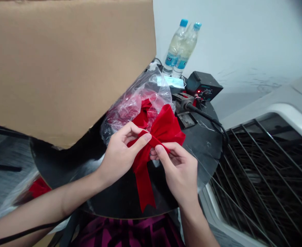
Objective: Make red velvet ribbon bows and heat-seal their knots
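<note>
One red bow [175, 132] is mid-frame, its loops [166, 116] and notched tail [145, 188] shaped; my left hand [121, 152] and right hand [180, 168] pinch the narrow strip [154, 140] across it, which I judge not yet fastened.

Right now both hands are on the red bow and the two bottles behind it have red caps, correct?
No: the caps on the two bottles are blue, as the head view shows. The rest stands: left hand and right hand are on the red bow, bottles behind it.
</note>
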Demonstrator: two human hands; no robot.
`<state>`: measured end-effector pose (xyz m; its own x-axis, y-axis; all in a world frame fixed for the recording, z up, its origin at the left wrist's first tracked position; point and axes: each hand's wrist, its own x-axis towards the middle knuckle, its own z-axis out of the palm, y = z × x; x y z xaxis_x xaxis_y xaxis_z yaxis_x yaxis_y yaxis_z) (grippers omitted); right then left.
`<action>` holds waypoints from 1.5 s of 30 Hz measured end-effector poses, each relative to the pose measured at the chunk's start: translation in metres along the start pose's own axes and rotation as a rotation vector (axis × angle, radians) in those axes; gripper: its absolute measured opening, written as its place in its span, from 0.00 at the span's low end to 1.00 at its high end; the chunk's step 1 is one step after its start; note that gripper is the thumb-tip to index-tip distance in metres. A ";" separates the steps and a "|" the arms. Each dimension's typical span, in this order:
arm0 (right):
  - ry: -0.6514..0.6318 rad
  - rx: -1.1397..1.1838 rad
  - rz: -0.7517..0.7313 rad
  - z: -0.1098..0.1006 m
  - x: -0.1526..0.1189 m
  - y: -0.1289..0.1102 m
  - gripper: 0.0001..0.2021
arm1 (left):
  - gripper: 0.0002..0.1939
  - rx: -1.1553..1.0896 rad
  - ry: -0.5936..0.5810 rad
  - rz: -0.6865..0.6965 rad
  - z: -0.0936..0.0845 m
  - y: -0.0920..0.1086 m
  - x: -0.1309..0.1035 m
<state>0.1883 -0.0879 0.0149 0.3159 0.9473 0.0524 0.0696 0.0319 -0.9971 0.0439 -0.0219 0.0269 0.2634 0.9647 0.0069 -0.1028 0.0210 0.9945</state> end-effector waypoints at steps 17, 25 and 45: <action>0.108 0.042 -0.022 0.004 0.006 0.000 0.06 | 0.11 -0.038 0.038 -0.070 -0.003 0.000 0.001; 0.122 0.052 -0.007 0.004 0.004 0.000 0.04 | 0.08 -0.057 0.043 -0.083 -0.004 -0.002 0.001; 0.130 0.149 0.013 0.009 0.004 0.007 0.10 | 0.11 -0.007 0.017 -0.039 0.000 0.003 -0.002</action>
<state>0.1811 -0.0809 0.0077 0.4357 0.8994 0.0362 -0.0734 0.0756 -0.9944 0.0430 -0.0239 0.0298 0.2510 0.9674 -0.0341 -0.0991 0.0607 0.9932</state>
